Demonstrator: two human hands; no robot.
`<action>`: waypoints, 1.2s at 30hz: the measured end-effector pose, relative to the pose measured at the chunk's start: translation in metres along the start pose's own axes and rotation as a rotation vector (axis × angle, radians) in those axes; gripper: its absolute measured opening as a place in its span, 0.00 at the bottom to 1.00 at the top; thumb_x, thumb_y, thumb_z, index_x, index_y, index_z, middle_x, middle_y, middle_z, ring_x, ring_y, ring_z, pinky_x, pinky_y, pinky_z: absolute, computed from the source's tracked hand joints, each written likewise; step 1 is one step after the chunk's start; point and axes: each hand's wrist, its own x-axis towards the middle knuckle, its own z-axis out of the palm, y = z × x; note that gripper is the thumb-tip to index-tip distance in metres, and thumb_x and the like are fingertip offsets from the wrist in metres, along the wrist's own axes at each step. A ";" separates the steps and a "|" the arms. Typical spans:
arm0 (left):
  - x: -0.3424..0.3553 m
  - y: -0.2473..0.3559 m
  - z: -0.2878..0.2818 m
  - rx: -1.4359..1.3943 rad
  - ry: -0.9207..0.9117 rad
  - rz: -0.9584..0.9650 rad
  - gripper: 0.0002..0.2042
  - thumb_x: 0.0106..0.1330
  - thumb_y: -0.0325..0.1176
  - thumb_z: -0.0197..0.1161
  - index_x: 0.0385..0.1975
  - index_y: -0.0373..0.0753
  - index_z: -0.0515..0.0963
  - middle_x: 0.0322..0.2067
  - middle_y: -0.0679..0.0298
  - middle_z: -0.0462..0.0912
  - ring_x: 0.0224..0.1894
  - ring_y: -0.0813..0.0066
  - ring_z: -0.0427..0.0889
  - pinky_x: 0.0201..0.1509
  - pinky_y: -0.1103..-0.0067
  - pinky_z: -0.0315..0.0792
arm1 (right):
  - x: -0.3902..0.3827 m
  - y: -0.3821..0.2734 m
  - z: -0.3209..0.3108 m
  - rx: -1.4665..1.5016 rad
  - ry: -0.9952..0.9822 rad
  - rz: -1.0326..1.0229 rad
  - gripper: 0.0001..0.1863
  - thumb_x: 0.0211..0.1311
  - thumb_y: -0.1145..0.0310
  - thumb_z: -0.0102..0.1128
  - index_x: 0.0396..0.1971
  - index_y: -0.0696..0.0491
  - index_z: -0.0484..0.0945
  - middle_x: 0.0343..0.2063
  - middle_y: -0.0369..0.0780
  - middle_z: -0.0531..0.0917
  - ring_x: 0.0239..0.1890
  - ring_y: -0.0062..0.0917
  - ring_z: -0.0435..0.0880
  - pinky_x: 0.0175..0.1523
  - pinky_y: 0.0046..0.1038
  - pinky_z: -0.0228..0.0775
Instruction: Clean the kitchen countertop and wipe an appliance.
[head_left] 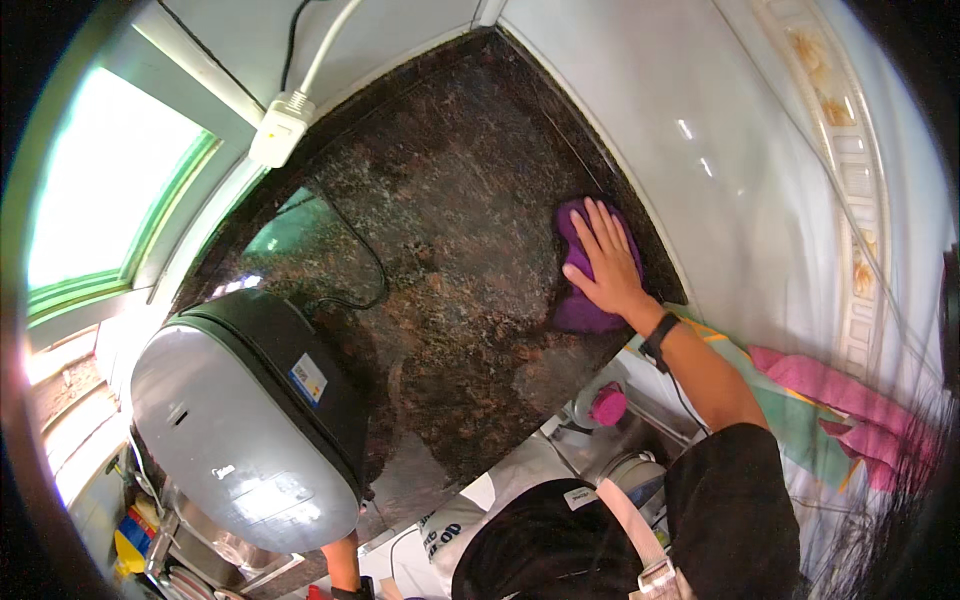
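My right hand (607,262) lies flat on a folded purple cloth (590,312), fingers spread, pressing it to the dark speckled stone countertop (460,220) beside the right wall. A band is around that wrist. At the lower left, my left hand (342,562) shows only near the wrist. Its fingers are hidden behind a rice cooker (240,430) with a rounded silver-grey lid and black body, so what they touch cannot be seen. Wet-looking patches shine on the stone near the cooker.
A white plug connector (282,130) hangs by the window (110,180). A black cord (370,300) curves over the counter behind the cooker. Below the front edge are a pink-capped container (607,404) and kitchenware. Pink and green cloths (800,400) lie at the right.
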 end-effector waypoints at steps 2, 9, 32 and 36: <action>0.003 0.005 -0.004 -0.205 -0.015 -0.142 0.32 0.48 0.43 0.83 0.52 0.36 0.81 0.49 0.47 0.84 0.50 0.39 0.79 0.56 0.56 0.72 | -0.035 -0.001 0.000 0.018 -0.022 0.036 0.44 0.69 0.46 0.57 0.77 0.52 0.54 0.78 0.53 0.50 0.79 0.51 0.48 0.80 0.51 0.38; -0.004 -0.016 0.000 0.267 0.021 0.038 0.34 0.45 0.48 0.84 0.48 0.33 0.81 0.43 0.46 0.86 0.45 0.38 0.80 0.51 0.56 0.73 | -0.092 -0.027 0.016 0.004 0.043 0.263 0.47 0.68 0.46 0.56 0.77 0.58 0.50 0.77 0.57 0.49 0.78 0.55 0.47 0.80 0.53 0.35; 0.026 0.024 -0.036 -0.089 -0.207 -0.105 0.39 0.49 0.49 0.82 0.60 0.38 0.76 0.53 0.47 0.83 0.54 0.40 0.79 0.58 0.57 0.71 | -0.105 -0.347 0.080 0.625 -0.235 -0.406 0.41 0.65 0.53 0.62 0.76 0.46 0.59 0.78 0.42 0.55 0.80 0.38 0.49 0.82 0.47 0.37; 0.024 0.031 -0.040 -0.142 -0.152 -0.086 0.37 0.52 0.50 0.80 0.60 0.38 0.76 0.55 0.47 0.82 0.56 0.39 0.78 0.59 0.56 0.70 | -0.064 -0.266 0.055 0.472 -0.234 -0.313 0.40 0.66 0.46 0.58 0.76 0.41 0.60 0.78 0.42 0.56 0.80 0.41 0.52 0.80 0.51 0.40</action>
